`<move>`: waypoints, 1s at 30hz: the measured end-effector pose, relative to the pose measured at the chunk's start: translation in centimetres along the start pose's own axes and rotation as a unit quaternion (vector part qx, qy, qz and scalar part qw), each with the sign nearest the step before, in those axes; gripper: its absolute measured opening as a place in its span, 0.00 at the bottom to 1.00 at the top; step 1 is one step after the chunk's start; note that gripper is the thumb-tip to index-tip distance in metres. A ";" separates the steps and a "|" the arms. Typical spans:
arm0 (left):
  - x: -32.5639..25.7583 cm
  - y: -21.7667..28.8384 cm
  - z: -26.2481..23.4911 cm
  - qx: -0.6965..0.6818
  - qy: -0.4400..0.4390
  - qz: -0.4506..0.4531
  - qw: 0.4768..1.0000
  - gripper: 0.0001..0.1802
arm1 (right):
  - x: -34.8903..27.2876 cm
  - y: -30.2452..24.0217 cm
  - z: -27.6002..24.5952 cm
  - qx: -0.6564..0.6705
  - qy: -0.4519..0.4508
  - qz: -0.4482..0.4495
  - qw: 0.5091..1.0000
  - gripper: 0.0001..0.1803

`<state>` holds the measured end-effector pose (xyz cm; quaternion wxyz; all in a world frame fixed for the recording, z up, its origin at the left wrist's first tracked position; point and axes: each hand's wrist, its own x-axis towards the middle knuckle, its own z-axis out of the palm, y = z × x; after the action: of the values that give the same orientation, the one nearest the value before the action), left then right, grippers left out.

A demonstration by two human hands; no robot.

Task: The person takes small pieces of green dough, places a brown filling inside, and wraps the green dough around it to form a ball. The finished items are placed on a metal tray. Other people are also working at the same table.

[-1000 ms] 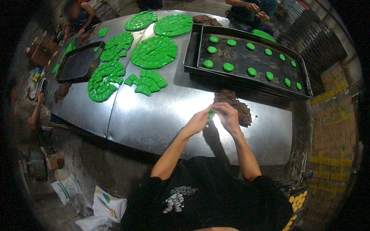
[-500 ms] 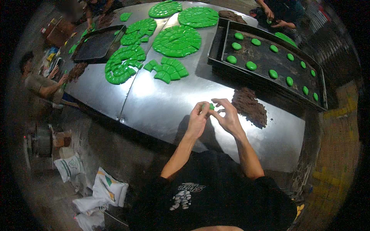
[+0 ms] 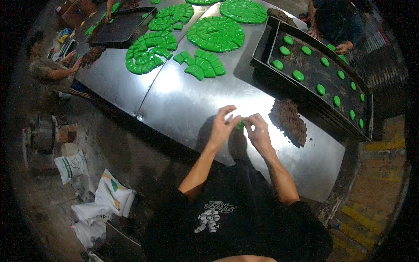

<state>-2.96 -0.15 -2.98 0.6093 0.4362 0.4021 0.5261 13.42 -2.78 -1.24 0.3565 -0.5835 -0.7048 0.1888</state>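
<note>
The right hand pinched a small green lump above the worktop; the left hand's grip was spread, its thumb beside the lump. One black tray held rows of green rounds; another tray stood farther left.

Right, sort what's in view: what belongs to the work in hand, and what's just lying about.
Apparently in the work:
green piece between the left hand and right hand
brown crumbly heap
sectioned green slabs
dark tray with green ovals
metal table

Apparently just lying about:
white sacks on the floor
brown box-like item at far left
</note>
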 end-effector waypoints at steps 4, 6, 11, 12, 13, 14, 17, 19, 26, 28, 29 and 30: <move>-0.1 0.3 -3.9 0.054 0.076 -0.014 0.995 0.21 | -2.1 4.1 2.3 -0.064 -0.045 0.029 0.997 0.06; -0.5 0.4 -6.2 0.074 0.107 -0.044 0.991 0.21 | 0.2 2.2 0.8 -0.133 -0.036 0.011 0.990 0.09; -0.5 -0.1 -9.9 0.100 0.175 -0.085 0.976 0.23 | 4.1 1.4 5.6 -0.212 0.032 0.081 0.973 0.22; 0.1 0.0 -10.0 0.111 0.168 -0.080 0.976 0.22 | 2.7 5.1 9.2 -0.295 -0.055 0.028 0.954 0.25; 0.4 -0.2 -10.5 0.119 0.175 -0.074 0.975 0.22 | 2.9 3.6 9.7 -0.282 -0.054 0.026 0.958 0.25; 1.2 0.0 -10.8 0.127 0.177 -0.063 0.974 0.22 | 3.5 2.9 9.7 -0.275 -0.052 0.033 0.960 0.24; 6.7 -1.0 -12.6 0.170 0.171 -0.022 0.970 0.25 | 4.2 2.3 9.4 -0.243 -0.054 0.059 0.967 0.20; 13.1 -3.8 -15.6 0.362 0.193 0.026 0.911 0.28 | 4.1 3.5 8.9 -0.236 -0.095 0.011 0.967 0.19; 23.8 -4.5 -16.7 0.502 0.244 -0.094 0.825 0.30 | 1.8 5.5 0.3 -0.079 -0.310 0.029 0.947 0.18; 24.5 -4.4 -15.3 0.468 0.215 -0.032 0.856 0.26 | 2.5 5.1 -2.9 0.005 -0.325 0.082 0.942 0.17; 24.9 -5.0 -16.1 0.456 0.199 0.036 0.867 0.25 | 3.6 3.9 -5.5 0.071 -0.271 0.128 0.951 0.21; 25.1 -5.7 -16.7 0.432 0.214 0.078 0.873 0.23 | 5.0 3.9 -7.9 0.088 -0.238 0.129 0.959 0.21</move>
<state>-14.06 26.18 -14.10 0.2167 0.5622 0.6747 0.4264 21.51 1.82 2.86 0.2011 -0.5738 -0.6688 0.4278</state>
